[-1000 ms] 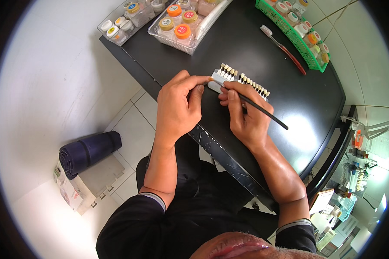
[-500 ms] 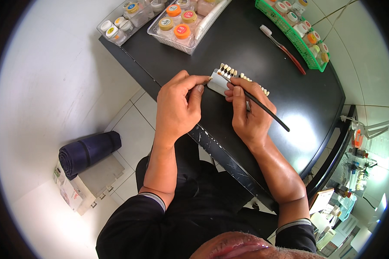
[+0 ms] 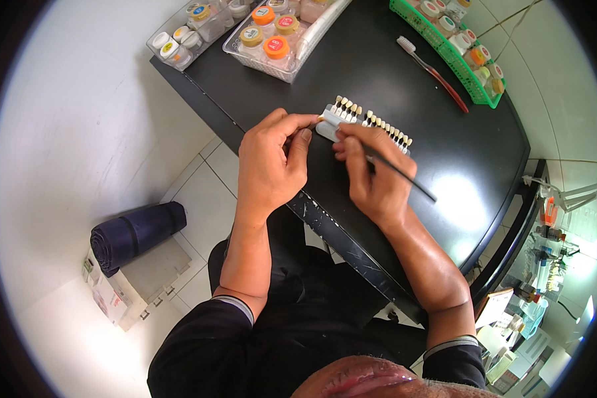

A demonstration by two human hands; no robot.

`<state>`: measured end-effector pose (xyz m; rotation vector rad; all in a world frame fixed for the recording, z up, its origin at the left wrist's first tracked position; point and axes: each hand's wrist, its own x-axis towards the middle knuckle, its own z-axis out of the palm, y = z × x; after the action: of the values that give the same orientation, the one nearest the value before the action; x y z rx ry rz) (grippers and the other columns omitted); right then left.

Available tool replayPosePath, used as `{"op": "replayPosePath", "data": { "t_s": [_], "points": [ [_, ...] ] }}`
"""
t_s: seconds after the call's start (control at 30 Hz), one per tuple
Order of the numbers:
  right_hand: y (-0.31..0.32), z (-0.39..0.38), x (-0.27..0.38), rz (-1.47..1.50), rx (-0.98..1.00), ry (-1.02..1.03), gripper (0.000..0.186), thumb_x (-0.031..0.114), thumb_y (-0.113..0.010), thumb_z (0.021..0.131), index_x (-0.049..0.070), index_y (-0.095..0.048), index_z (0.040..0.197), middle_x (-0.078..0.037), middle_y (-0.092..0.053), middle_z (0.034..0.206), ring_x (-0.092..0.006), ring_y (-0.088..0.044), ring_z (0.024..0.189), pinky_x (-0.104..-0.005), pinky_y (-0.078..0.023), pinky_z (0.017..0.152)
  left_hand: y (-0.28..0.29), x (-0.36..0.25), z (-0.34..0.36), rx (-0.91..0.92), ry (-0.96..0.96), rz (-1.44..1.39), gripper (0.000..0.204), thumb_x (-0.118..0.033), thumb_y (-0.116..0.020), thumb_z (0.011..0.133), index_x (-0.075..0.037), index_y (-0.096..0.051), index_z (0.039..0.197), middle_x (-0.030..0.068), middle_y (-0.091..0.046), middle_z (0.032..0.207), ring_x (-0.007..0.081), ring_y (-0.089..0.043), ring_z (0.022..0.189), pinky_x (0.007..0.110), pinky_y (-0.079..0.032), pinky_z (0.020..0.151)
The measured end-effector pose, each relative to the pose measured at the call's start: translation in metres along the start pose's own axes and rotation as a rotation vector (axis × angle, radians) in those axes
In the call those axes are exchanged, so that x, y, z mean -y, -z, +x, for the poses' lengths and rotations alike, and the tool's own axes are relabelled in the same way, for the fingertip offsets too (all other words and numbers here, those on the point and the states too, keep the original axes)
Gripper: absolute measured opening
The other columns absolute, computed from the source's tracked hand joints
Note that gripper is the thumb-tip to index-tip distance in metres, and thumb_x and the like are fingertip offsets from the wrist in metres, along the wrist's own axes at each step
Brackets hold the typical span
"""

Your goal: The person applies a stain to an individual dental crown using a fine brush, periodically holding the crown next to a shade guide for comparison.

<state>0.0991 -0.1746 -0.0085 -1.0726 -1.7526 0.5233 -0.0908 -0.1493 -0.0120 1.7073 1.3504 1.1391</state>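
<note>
A thin black-handled brush [image 3: 421,187] is pinched in my right hand [image 3: 375,174], its handle slanting down to the right. My left hand [image 3: 273,159] is closed, thumb and forefinger pressed together at a tiny tooth-coloured piece [image 3: 321,118] that is too small to make out fully. The brush's working end points toward those fingertips, mostly covered by my right fingers. Beyond both hands lies a dental shade guide [image 3: 378,122], a pale holder with a row of tooth-shaped tabs. My right hand overlaps its near side.
A clear basket [image 3: 292,76] of jars with orange and gold lids stands at the back left, beside another clear container [image 3: 186,63]. At the back right are a green basket [image 3: 458,53] of jars and a red toothbrush [image 3: 438,76]. The black table's chipped edge [image 3: 338,242] runs below my hands.
My right hand has shifted a little left and nearer to me with the brush, uncovering more of the shade guide's tabs. The left hand stays nearly still.
</note>
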Motion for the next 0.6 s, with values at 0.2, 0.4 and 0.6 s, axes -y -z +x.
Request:
{"op": "replayPosePath", "data": {
  "t_s": [0.2,0.4,0.6],
  "points": [
    [0.000,0.002,0.001,-0.028,-0.026,-0.113,0.018,-0.003,-0.065,0.112,-0.009,-0.075,0.125,-0.018,-0.082,0.105,-0.0196,-0.083,0.091,-0.0324,-0.070,0.080,-0.001,0.001,0.000,0.002,0.010,0.008,0.023,0.009,-0.070,0.104,0.003,-0.083,0.121,0.0067,-0.068,0.086,0.0095,-0.062,0.070,0.027,-0.049,0.066],
    [0.000,0.004,0.006,0.009,-0.057,-0.212,0.017,-0.004,-0.064,0.112,-0.010,-0.075,0.124,-0.018,-0.082,0.108,-0.0209,-0.084,0.091,-0.0322,-0.070,0.080,-0.002,0.000,0.001,-0.020,0.015,-0.008,0.019,0.003,-0.073,0.101,-0.002,-0.084,0.115,0.0098,-0.063,0.082,0.0210,-0.060,0.063,0.035,-0.047,0.062],
    [-0.001,-0.002,-0.004,-0.056,-0.010,-0.048,0.016,-0.005,-0.064,0.112,-0.009,-0.075,0.123,-0.018,-0.081,0.109,-0.0219,-0.084,0.091,-0.0327,-0.070,0.081,-0.001,0.000,0.001,-0.020,0.013,0.000,0.020,0.004,-0.073,0.100,-0.003,-0.084,0.116,0.0100,-0.061,0.082,0.0220,-0.060,0.063,0.035,-0.047,0.063]
  ]
}}
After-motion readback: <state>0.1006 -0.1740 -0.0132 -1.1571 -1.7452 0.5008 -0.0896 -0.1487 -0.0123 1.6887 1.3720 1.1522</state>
